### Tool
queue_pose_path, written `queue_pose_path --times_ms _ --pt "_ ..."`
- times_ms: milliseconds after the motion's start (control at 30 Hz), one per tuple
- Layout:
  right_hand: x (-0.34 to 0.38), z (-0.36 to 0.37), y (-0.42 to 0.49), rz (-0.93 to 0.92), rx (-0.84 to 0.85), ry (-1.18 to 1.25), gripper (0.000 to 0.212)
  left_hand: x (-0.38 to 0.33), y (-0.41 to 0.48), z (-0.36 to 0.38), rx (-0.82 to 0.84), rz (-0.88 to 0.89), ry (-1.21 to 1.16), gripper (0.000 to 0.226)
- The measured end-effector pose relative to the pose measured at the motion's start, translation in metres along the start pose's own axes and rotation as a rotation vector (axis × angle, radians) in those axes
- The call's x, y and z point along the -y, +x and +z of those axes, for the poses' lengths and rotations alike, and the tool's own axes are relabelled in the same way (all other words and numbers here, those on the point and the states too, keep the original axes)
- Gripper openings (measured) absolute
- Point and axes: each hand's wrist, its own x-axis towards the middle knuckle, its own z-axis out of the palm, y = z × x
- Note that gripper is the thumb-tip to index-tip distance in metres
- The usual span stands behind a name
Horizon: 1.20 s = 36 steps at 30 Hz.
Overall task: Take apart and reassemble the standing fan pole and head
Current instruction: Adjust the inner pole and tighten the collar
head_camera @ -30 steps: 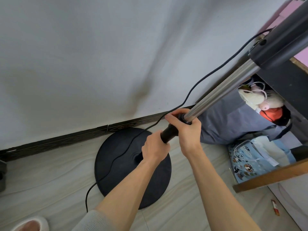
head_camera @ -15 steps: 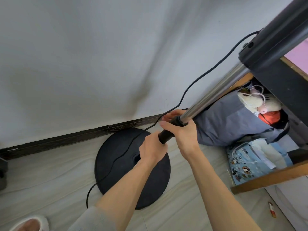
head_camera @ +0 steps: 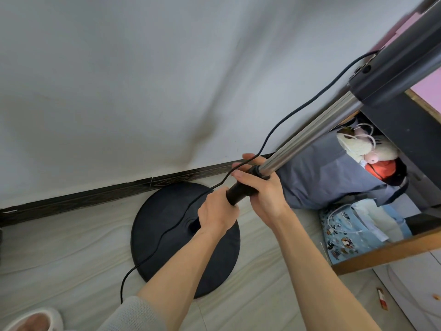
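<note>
The fan's round black base [head_camera: 164, 225] lies on the pale floor by the wall. A black lower pole [head_camera: 238, 193] rises from it and a silver inner pole [head_camera: 310, 132] slides out of its top, up to the dark fan neck [head_camera: 401, 65] at the upper right. My left hand [head_camera: 217, 215] is closed around the black lower pole. My right hand [head_camera: 262, 187] grips the black collar [head_camera: 256, 170] where the silver pole enters. A black power cord [head_camera: 286, 120] runs from the neck past my fingers and across the base.
A white wall with a dark skirting board [head_camera: 95, 194] stands behind the base. To the right is a wooden-framed desk [head_camera: 381, 252] with a grey bag [head_camera: 329, 173], plush toys [head_camera: 365, 146] and a blue printed bag [head_camera: 343, 237] underneath. A slipper [head_camera: 33, 320] shows at the lower left.
The view shifted slightly between frames, so the fan neck sits at a different spot. Both hands keep the same grip on the pole and collar.
</note>
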Motion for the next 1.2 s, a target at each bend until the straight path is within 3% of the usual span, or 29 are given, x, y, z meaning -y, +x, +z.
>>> queue_pose_path --times_ms 67,133,267,533,633,800,933,1033,1200 --pt "-0.001 -0.002 0.002 -0.001 0.029 -0.019 0.028 0.001 0.0 0.002 -0.014 0.006 -0.009 0.011" --pt "-0.005 0.005 0.002 -0.037 -0.12 -0.078 0.021 0.0 0.0 0.003 -0.02 0.01 -0.009 0.009" --pt "-0.008 0.022 -0.003 -0.092 -0.385 -0.152 0.027 -0.003 -0.003 0.003 -0.026 -0.015 -0.026 0.004" --pt "-0.013 0.035 0.001 -0.052 -0.57 -0.139 0.019 -0.006 -0.003 0.002 -0.042 -0.025 -0.041 0.012" --pt "-0.01 0.033 0.001 -0.074 -0.54 -0.143 0.02 -0.006 -0.002 -0.001 -0.021 -0.015 -0.043 0.009" --pt "-0.003 -0.003 0.001 -0.042 -0.006 -0.158 0.034 -0.001 0.001 -0.011 0.077 0.044 0.011 0.015" --pt "0.001 -0.014 0.001 0.018 0.177 -0.178 0.041 0.0 -0.001 -0.011 0.086 0.038 0.02 0.013" --pt "-0.003 -0.012 -0.001 0.006 0.132 -0.107 0.029 0.001 -0.001 -0.008 0.066 0.043 0.025 0.013" --pt "-0.014 0.018 -0.004 -0.143 -0.306 -0.215 0.021 -0.003 -0.004 0.0 -0.024 -0.021 -0.028 0.007"
